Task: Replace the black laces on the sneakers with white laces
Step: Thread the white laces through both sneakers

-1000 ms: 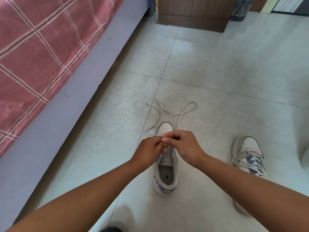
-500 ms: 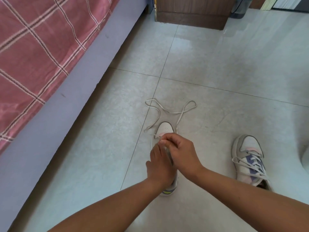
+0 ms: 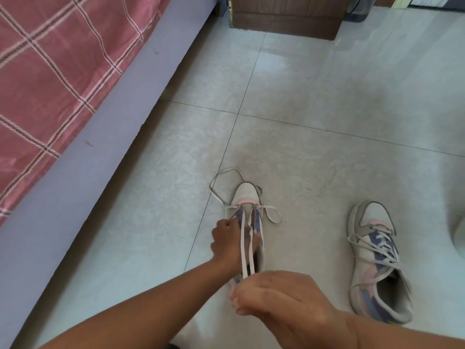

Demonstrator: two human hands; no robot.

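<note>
A white, purple and pink sneaker [image 3: 247,195] lies on the floor, toe pointing away. A white lace [image 3: 245,248] runs through its lowest eyelets. My right hand [image 3: 284,295] pinches two strands of that lace and holds them taut toward me over the shoe. My left hand [image 3: 225,241] grips the shoe's left side by the eyelets. Slack lace loops [image 3: 216,183] lie beside the toe. The second sneaker [image 3: 377,263] stands to the right, laced in white.
A bed with a pink plaid cover [image 3: 57,71] and a grey-purple base [image 3: 83,167] runs along the left. A wooden cabinet [image 3: 286,16] stands at the far end of the tiled floor [image 3: 327,96]. A pale round object [image 3: 459,235] shows at the right edge.
My right hand has pulled the lace back toward me, drawing the big loops beyond the toe much shorter. My left hand moved to the shoe's left side. The view shifted nearer.
</note>
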